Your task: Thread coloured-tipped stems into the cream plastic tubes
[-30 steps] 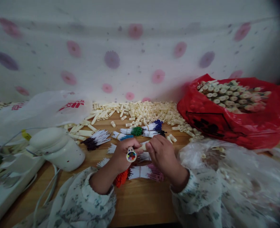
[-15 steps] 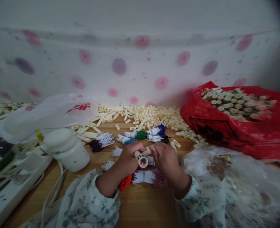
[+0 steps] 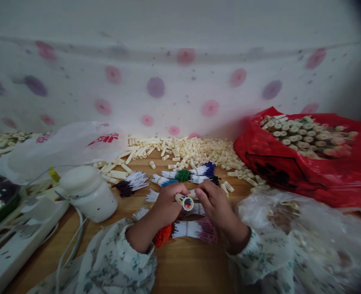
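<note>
My left hand (image 3: pixel 167 201) is closed round a cream plastic pen barrel (image 3: pixel 180 199) with slots in its side. Its round open end faces me, and small bits of several colours show inside. My right hand (image 3: pixel 213 201) is closed at a second cream piece (image 3: pixel 193 193) just behind the barrel; the fingers hide most of it, so I cannot tell whether the two pieces touch. Under and beyond my hands lie bundles of thin white sticks with coloured ends: purple-pink (image 3: pixel 195 229), orange-red (image 3: pixel 162 235), green (image 3: pixel 180 175) and dark (image 3: pixel 131 183).
Loose cream tubes and slotted pieces (image 3: pixel 198 151) are heaped along the wall. A red bag (image 3: pixel 260 179) of finished-looking tubes stands right, above a clear plastic bag (image 3: pixel 315 237). Left are a white jar (image 3: pixel 91 196), a power strip (image 3: pixel 11 253) with cables, and a white bag (image 3: pixel 66 143).
The barrel's open end has shifted slightly right and up in view, and my right fingers have changed position a little on the second piece. The whole view has moved slightly.
</note>
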Demonstrator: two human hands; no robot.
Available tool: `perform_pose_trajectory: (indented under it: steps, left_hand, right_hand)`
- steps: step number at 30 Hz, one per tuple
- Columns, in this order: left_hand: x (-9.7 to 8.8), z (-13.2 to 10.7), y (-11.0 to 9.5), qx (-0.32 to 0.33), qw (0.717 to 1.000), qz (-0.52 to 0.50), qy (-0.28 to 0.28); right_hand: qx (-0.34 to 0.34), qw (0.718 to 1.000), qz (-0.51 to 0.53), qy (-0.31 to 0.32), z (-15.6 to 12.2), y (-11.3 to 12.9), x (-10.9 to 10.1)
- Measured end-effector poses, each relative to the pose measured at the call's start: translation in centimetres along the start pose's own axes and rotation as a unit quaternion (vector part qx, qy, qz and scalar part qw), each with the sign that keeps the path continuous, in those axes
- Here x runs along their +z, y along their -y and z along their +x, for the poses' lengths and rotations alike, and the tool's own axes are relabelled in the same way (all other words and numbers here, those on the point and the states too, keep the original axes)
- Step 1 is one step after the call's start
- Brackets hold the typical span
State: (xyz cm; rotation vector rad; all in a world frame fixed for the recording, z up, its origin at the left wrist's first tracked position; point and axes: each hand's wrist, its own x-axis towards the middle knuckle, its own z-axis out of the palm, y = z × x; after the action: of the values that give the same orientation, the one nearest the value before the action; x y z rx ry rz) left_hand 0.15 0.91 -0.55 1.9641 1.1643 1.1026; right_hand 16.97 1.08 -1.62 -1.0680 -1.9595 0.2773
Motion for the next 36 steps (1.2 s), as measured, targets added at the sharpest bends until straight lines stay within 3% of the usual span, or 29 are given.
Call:
perform_pose_trajectory:
  steps: [3, 8, 10, 13, 16, 22, 26, 31, 36]
  left_hand:
    - [0.05, 0.05, -0.07, -0.006, 1.000, -0.002, 0.007]
    - [-0.04, 0.09, -0.36, -0.006, 1.000, -0.001, 0.002]
    - [-0.19, 0.14, -0.46, -0.014, 1.000, -0.009, 0.001]
    - [-0.41, 0.29, -0.43, -0.022, 1.000, -0.010, 0.000]
    - [-0.49, 0.41, -0.26, -0.028, 1.000, -0.006, -0.006]
    - [-0.34, 0.32, -0.21, -0.028, 1.000, -0.003, 0.008]
    - [-0.38, 0.31, -0.31, -0.040, 0.999, -0.010, 0.010]
    - [-0.40, 0.40, -0.28, -0.043, 0.998, -0.035, 0.012]
    - [-0.26, 0.36, -0.34, -0.024, 0.999, -0.022, 0.022]
  right_hand:
    - [-0.022, 0.999, -0.039, -0.009, 0.09, 0.19, 0.03]
    - [0.032, 0.998, -0.038, -0.023, 0.22, 0.18, 0.16]
    - [0.014, 1.000, -0.010, -0.016, 0.22, 0.09, 0.00]
    - [-0.018, 0.999, -0.049, -0.009, 0.25, 0.07, -0.15]
    - [0.006, 0.996, -0.082, -0.020, 0.39, 0.10, -0.10]
    - [-0.033, 0.999, -0.025, -0.007, 0.62, -0.15, -0.08]
    - [-0.003, 0.999, -0.036, -0.013, 0.46, -0.17, 0.05]
    - [-0.045, 0.999, 0.021, -0.002, 0.42, -0.08, -0.03]
    - [0.001, 1.000, 0.023, 0.002, 0.34, -0.11, 0.06]
